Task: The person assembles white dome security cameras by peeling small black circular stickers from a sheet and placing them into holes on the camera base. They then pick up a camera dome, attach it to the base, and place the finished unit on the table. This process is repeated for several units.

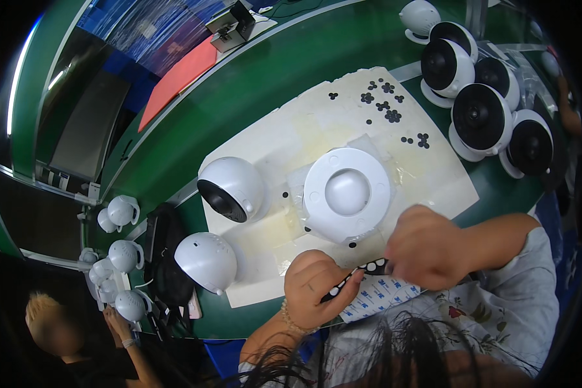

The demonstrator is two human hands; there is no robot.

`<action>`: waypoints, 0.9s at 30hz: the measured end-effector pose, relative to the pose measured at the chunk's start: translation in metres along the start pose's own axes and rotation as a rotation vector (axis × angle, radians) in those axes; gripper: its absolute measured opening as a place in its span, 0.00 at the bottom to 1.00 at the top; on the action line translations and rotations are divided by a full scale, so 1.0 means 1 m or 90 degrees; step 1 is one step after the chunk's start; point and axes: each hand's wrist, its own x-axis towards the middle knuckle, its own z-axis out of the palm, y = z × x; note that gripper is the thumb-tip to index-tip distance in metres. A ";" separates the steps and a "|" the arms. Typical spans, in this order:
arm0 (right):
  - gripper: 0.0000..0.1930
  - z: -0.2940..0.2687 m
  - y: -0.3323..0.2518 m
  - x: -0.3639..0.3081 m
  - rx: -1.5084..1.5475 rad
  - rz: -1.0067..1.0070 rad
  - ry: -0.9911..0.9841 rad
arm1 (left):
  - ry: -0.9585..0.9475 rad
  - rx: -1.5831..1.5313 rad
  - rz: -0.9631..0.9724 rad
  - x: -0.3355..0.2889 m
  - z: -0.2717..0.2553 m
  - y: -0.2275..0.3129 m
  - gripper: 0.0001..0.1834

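In front of me, near the table's front edge, my left hand (320, 288) grips a sheet of sticky pads (373, 266). Its black face has white round holes, and its white backing with blue print (381, 295) hangs toward my lap. My right hand (427, 249) is closed at the sheet's right end, slightly blurred; what its fingertips pinch is hidden. Just beyond both hands, a white round camera (348, 194) lies with its ring-shaped base facing up. Small black round pads (392, 116) sit in clusters on the pale board, with a few single ones around the ring.
The pale board (291, 129) covers part of the green table (239, 123). Two white dome cameras (233, 187) stand at its left, several more (478, 116) crowd the right. A black bag (171, 252) lies left; beyond it a co-worker (64, 330) reaches toward other cameras (130, 304).
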 end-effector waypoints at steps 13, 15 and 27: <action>0.20 0.012 0.005 -0.003 0.001 0.004 -0.003 | -0.002 -0.105 -0.098 0.002 0.000 -0.004 0.08; 0.19 0.018 0.002 0.000 -0.009 0.072 0.039 | -0.017 -0.113 -0.140 0.003 -0.002 0.000 0.08; 0.22 0.015 0.001 -0.001 -0.040 -0.092 0.001 | 0.011 -0.170 -0.219 -0.007 0.002 0.001 0.08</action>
